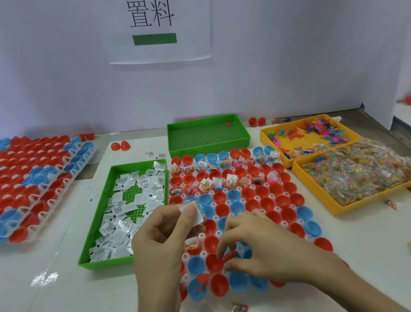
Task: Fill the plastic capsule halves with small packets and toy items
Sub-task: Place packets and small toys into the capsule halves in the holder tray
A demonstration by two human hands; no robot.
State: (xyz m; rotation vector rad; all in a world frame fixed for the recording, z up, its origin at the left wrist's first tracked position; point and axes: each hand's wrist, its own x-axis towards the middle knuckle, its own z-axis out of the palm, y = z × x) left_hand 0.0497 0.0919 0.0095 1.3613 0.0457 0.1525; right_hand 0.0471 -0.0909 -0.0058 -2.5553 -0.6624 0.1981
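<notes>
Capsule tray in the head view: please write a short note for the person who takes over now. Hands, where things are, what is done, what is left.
Left hand pinches a white packet; right hand pinches a red toy over the capsule tray.
Supply: packets in the green tray at left; bead bags in the near yellow tray, toys in the far yellow tray, at right.
Done: filled halves in the far rows; two near halves hold one item each.
Left: most middle and near halves are empty.
</notes>
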